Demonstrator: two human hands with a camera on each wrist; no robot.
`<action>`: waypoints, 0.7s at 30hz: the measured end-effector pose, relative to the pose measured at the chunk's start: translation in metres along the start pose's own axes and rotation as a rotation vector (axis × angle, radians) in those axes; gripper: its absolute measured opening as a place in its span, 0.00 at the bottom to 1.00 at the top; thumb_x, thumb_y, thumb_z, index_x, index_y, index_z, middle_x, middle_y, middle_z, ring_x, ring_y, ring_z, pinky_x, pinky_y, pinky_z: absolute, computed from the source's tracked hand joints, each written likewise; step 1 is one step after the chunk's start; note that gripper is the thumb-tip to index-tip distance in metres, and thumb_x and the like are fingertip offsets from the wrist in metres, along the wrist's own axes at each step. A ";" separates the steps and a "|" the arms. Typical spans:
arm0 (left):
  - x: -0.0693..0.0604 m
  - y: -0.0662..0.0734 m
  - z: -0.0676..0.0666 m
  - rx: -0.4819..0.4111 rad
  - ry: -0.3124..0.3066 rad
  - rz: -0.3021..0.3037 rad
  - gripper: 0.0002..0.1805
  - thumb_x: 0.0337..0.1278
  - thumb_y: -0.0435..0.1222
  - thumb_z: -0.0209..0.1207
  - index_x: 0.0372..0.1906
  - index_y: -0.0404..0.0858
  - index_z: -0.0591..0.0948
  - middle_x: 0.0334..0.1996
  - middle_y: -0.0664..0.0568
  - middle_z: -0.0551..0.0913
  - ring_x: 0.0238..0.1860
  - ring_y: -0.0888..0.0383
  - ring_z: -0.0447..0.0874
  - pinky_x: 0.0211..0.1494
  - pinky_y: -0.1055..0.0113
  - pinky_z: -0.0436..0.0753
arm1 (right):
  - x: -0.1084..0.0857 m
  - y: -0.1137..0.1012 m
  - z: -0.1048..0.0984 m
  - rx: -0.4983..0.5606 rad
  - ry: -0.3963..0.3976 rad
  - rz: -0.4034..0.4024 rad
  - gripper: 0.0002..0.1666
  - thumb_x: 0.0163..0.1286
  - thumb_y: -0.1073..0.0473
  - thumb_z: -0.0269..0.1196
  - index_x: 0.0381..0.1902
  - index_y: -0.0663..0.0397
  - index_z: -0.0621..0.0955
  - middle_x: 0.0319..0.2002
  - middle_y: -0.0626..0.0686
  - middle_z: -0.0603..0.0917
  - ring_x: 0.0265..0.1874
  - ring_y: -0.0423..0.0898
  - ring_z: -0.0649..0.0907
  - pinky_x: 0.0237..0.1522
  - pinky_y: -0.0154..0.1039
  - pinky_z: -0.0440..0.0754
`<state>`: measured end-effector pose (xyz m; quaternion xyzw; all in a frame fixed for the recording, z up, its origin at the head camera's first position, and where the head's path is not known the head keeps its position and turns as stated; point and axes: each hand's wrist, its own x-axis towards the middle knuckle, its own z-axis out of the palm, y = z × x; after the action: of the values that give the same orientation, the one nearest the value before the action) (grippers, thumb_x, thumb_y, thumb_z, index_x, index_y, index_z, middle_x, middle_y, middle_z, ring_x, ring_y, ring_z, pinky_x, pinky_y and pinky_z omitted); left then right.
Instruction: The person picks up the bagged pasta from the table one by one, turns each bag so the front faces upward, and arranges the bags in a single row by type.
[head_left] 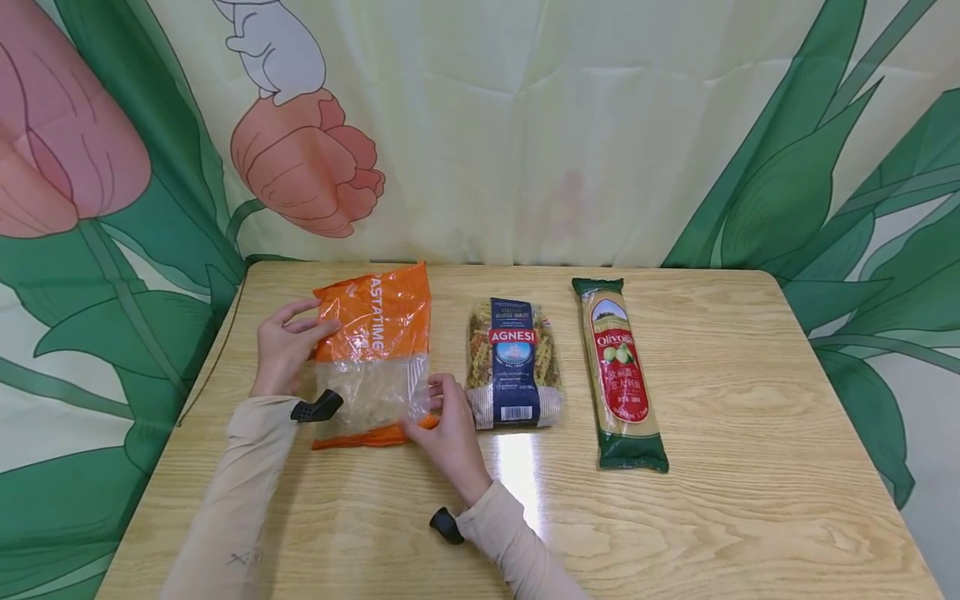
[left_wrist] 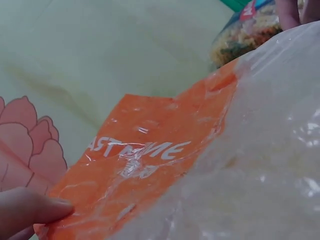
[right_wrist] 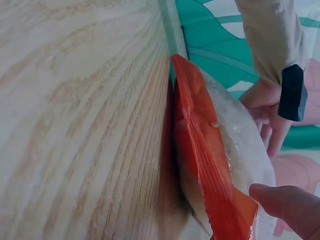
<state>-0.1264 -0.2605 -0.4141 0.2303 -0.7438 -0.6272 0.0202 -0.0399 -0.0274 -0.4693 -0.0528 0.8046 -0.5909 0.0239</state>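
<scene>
An orange and clear plastic pasta bag (head_left: 373,321) printed "PASTATIME" is at the left part of the table, its contents pale behind the clear window. My left hand (head_left: 288,346) pinches its upper left edge; in the left wrist view the thumb (left_wrist: 55,209) lies over the orange film. At the lower right corner my right hand (head_left: 452,433) grips the bag between thumb and fingers. In the right wrist view the thumb (right_wrist: 285,205) presses on the bag's face, near its orange bottom seam (right_wrist: 200,155). The fingers beneath the bag are mostly hidden.
Right of the bag lies an Agnesi packet of coloured spiral pasta (head_left: 513,362), close to my right hand. Farther right is a long Olivoila spaghetti packet (head_left: 621,375) with green ends. All are on a wooden table (head_left: 750,433), with a printed curtain (head_left: 540,167) behind its back edge.
</scene>
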 end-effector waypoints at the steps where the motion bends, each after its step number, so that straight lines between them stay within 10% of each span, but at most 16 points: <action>1: 0.001 -0.001 0.000 -0.010 -0.011 -0.003 0.29 0.55 0.36 0.71 0.62 0.39 0.77 0.26 0.66 0.85 0.31 0.68 0.85 0.34 0.76 0.85 | 0.000 0.000 0.000 0.001 -0.002 0.007 0.34 0.54 0.62 0.76 0.55 0.58 0.72 0.48 0.55 0.77 0.44 0.49 0.80 0.48 0.40 0.82; 21: 0.017 -0.019 0.006 0.059 -0.105 -0.038 0.35 0.57 0.40 0.70 0.68 0.38 0.71 0.45 0.54 0.80 0.36 0.68 0.82 0.38 0.75 0.85 | -0.003 -0.001 0.002 -0.169 0.006 0.036 0.37 0.59 0.60 0.73 0.63 0.66 0.71 0.51 0.59 0.73 0.42 0.47 0.78 0.50 0.43 0.81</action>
<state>-0.1376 -0.2631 -0.4380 0.2116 -0.7576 -0.6163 -0.0375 -0.0370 -0.0296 -0.4687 -0.0384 0.8526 -0.5203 0.0277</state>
